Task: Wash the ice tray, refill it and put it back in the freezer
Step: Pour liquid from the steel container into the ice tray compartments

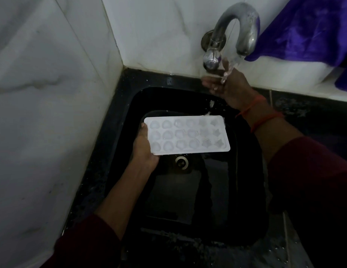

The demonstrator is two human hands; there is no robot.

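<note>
A white ice tray [188,135] with several shaped cups is held level over the black sink [118,151]. My left hand [144,147] grips its left end from below, thumb on the rim. My right hand [226,88] is raised above and behind the tray, fingers spread under the spout of the metal tap [238,28]. Water runs from the spout onto that hand and splashes near the tray's far right corner.
The sink has a round drain [181,161] below the tray and sits in a dark counter corner. White marble-look walls [52,93] close the left and back. A purple cloth [308,29] hangs at the upper right beside the tap.
</note>
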